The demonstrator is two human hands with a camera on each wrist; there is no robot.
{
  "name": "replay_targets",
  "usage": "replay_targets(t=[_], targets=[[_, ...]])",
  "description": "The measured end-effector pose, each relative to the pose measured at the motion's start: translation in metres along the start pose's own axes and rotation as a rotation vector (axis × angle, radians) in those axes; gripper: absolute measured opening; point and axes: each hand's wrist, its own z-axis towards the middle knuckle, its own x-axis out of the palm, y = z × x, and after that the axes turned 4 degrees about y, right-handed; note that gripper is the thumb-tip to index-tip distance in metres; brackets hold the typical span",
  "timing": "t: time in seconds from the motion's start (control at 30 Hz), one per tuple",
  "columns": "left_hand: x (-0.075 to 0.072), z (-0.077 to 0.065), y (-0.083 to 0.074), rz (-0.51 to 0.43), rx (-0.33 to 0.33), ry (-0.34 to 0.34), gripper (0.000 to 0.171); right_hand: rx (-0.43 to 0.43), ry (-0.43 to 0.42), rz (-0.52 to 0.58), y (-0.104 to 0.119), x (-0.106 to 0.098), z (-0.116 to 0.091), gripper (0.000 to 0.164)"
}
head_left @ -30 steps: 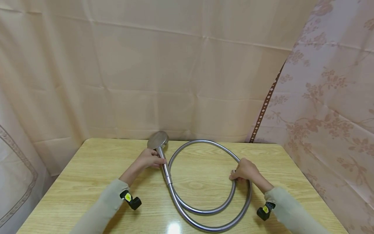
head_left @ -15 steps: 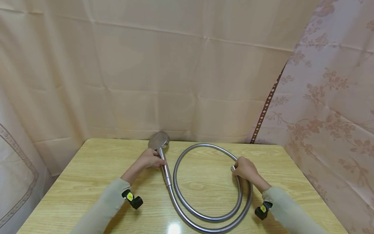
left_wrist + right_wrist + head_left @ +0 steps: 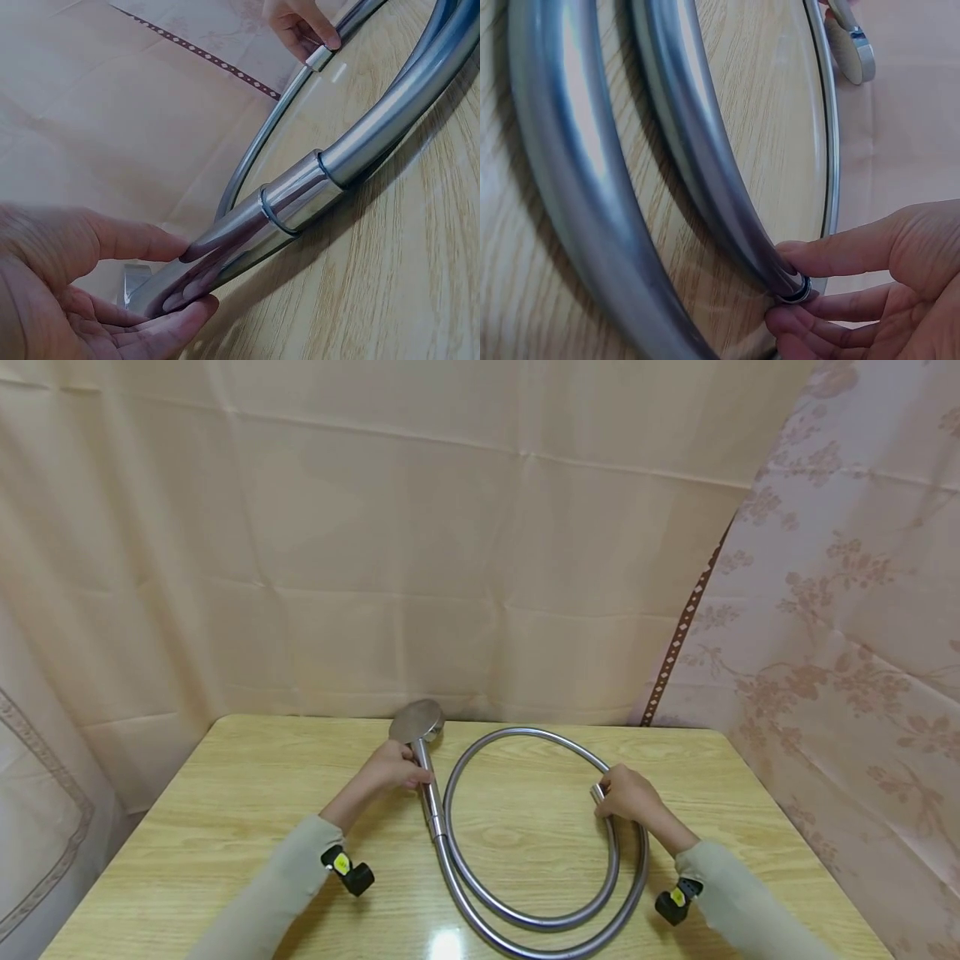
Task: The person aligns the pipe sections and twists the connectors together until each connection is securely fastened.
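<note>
A silver shower head [image 3: 417, 722] lies toward the table's back edge, its round face tilted up. My left hand [image 3: 393, 766] holds its handle [image 3: 225, 247] between thumb and fingers, just below the head. From the handle's lower end a metal shower hose [image 3: 551, 922] runs in a round coil on the table. At the coil's right side my right hand [image 3: 627, 793] pinches the hose's end fitting [image 3: 597, 792]. In the right wrist view, thumb and fingers close round the hose near that end, partly covering the fitting.
The light wooden table [image 3: 247, 827] carries the coil across its middle. Behind it hangs a beige curtain [image 3: 450, 568], close to the back edge. A floral cloth [image 3: 847, 652] hangs at the right side. A bright glare spot lies near the front.
The right hand has drawn the hose end slightly right and back, and the inner loop has shifted toward the outer one. The left hand has moved the shower head a little to the right.
</note>
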Motion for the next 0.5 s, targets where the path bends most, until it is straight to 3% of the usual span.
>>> replay_targets(t=[0.13, 0.23, 0.37, 0.5], targets=[[-0.004, -0.001, 0.002, 0.017, 0.008, 0.037, 0.019, 0.025, 0.007, -0.031, 0.0, -0.002, -0.001, 0.032], [-0.009, -0.001, 0.003, 0.02, 0.008, 0.076, 0.019, 0.03, -0.007, 0.0, -0.001, -0.001, -0.001, 0.014], [-0.016, -0.002, 0.002, 0.001, 0.005, 0.133, 0.021, 0.037, -0.028, 0.049, -0.001, 0.0, -0.001, 0.043], [-0.022, -0.003, 0.001, -0.028, 0.007, 0.179, 0.022, 0.049, -0.024, 0.051, -0.001, -0.001, -0.001, 0.044]])
